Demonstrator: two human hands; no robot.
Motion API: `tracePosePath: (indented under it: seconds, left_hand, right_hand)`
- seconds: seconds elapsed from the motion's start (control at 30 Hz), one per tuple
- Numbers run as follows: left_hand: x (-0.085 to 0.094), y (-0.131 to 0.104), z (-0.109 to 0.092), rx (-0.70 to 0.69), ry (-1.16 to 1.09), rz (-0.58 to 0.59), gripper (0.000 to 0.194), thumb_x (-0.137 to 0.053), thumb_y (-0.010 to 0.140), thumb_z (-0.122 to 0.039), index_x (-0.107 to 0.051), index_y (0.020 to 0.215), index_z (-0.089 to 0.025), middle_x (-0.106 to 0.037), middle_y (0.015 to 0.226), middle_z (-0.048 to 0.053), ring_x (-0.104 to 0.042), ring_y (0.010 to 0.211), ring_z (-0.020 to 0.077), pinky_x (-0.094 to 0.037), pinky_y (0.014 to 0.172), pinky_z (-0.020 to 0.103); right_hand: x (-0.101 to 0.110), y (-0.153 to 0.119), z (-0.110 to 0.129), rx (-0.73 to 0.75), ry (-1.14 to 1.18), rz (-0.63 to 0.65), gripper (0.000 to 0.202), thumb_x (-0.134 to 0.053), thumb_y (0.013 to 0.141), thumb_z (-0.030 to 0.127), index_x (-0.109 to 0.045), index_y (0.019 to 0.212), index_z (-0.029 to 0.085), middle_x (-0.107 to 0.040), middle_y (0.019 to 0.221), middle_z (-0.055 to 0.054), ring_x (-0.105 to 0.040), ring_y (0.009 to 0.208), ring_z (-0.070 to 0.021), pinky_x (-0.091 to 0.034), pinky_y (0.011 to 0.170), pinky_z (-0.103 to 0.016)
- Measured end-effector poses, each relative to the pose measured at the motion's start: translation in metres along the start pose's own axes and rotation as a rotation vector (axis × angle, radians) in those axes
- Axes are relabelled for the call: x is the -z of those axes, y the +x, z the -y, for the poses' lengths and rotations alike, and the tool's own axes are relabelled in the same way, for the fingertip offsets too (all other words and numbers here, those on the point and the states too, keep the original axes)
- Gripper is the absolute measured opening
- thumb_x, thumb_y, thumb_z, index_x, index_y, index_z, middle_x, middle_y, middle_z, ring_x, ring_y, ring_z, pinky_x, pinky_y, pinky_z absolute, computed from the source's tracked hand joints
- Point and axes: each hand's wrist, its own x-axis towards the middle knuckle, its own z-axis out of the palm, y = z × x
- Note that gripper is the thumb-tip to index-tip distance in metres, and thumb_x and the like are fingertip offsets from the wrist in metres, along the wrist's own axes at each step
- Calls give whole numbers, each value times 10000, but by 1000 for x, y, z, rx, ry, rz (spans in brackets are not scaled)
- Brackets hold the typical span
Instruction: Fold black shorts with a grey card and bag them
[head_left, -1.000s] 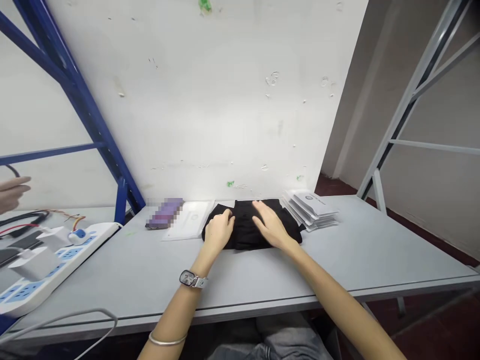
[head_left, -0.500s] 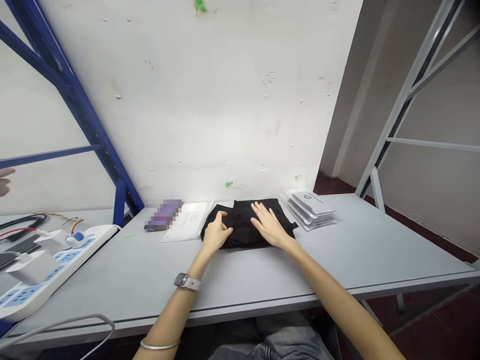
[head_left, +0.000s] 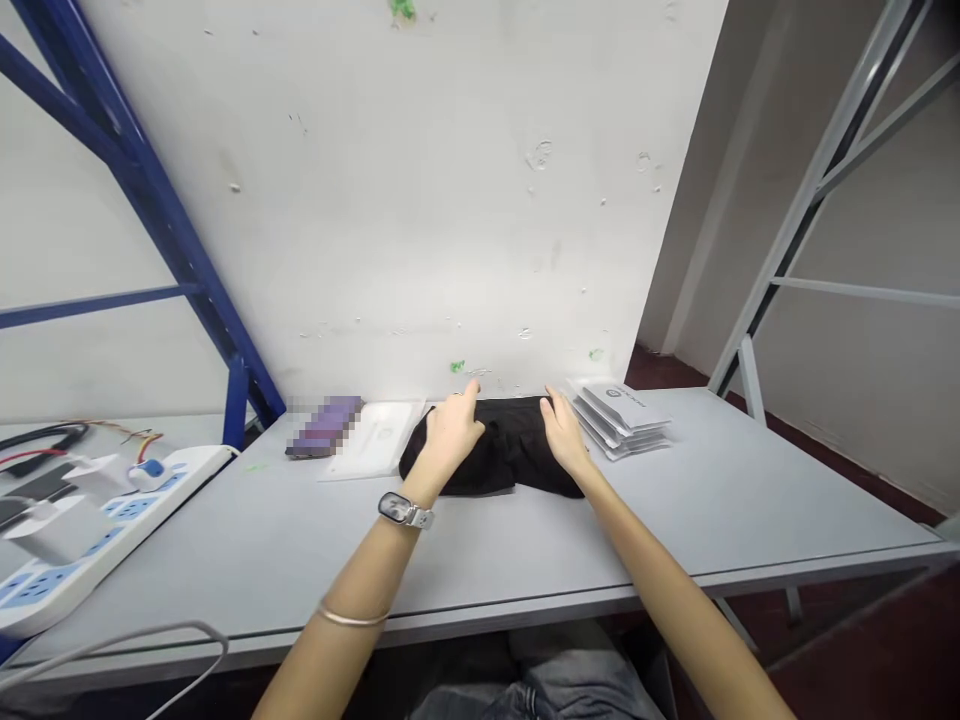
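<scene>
A black cloth garment lies folded on the grey table against the white wall; its exact kind is hard to tell. My left hand is over its left half, index finger stretched toward the wall and thumb apart. The other fingers are partly hidden behind that hand. On the right part of the garment rests my right hand, its fingers extended and thumb held off to the side. Neither hand is visibly gripping the fabric.
Right of the garment sits a stack of white-grey packets. To its left lie a white plastic bag and a purple blurred item. A power strip with plugs and cables stands at far left, near a blue frame.
My left hand has moved right and farther over the garment. My right hand has shifted toward the garment's right side. Another person's fingers at the far left have left the view.
</scene>
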Motion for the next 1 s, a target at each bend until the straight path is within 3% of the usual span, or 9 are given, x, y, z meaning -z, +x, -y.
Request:
tracePosePath:
  seconds: [0.1,0.17,0.27,0.37,0.53,0.67,0.83,0.93,1.0]
  left_hand:
    - [-25,-3,-21,-95,-118,51,402,-573,838,-199,-521,1236,-211,-675,1052,107,-644,1005,272,-471,810,336]
    - [-35,-3,-21,-134,-224,49,299,-551,893,-266,-556,1184,-199,-669,1070,108,-636,1030,265,-478,829,336]
    - [-39,0,-4,-108,-291,-51,265,-438,965,-276,-601,1138,-159,-659,1120,132,-618,1079,267,-462,917,364]
    - [-45,1,18,-85,-285,-90,373,-353,997,-290,-583,1242,-129,-610,1288,154,-554,1215,271,-400,1042,393]
    - [-79,-10,28,-196,-155,193,588,-363,983,-494,-367,1494,-202,-290,1583,116,-185,1478,327,-173,1169,560]
    - [-99,-16,23,-230,-100,264,625,-318,984,-537,-331,1519,-214,-208,1604,109,-117,1489,334,-111,1171,594]
    - [-85,-5,35,-181,-292,231,561,-293,1002,-464,-351,1504,-221,-269,1590,90,-183,1484,284,-187,1175,534]
    - [-64,7,59,-81,-386,54,493,-341,985,-349,-461,1422,-155,-441,1505,113,-374,1411,218,-290,1154,372]
    - [-51,12,80,49,-319,-52,425,-395,949,-284,-550,1318,-141,-559,1396,131,-493,1314,227,-355,1102,347]
  right_hand:
    - [-2,-1,0,20,15,0,624,-247,969,539,-418,1438,163,-447,1477,-140,-347,1408,-258,-245,1167,-466]
    - [-2,0,-1,29,12,-2,624,-242,971,537,-426,1427,153,-459,1463,-149,-367,1395,-255,-261,1162,-453]
    - [-1,0,-2,35,-1,-13,624,-240,976,531,-431,1420,136,-470,1451,-157,-375,1390,-253,-275,1156,-442]
    - [0,0,-2,33,1,-29,606,-252,977,533,-434,1424,167,-476,1451,-141,-378,1388,-254,-278,1153,-457]
    - [-5,-2,-2,36,-7,23,637,-244,977,536,-422,1434,129,-449,1470,-160,-377,1392,-257,-272,1163,-452]
    - [-16,-9,-6,45,-59,122,643,-253,972,553,-411,1451,155,-398,1519,-135,-286,1447,-260,-233,1182,-470]
    - [-32,-18,8,140,-59,336,658,-296,969,552,-369,1488,154,-361,1548,-126,-255,1465,-235,-218,1196,-441]
    - [-39,-20,30,219,-79,483,665,-317,972,551,-311,1524,181,-333,1566,-108,-265,1462,-219,-225,1194,-426]
    - [-43,-21,44,314,-142,611,732,-375,949,585,-266,1542,170,-280,1587,-110,-211,1480,-228,-188,1203,-427]
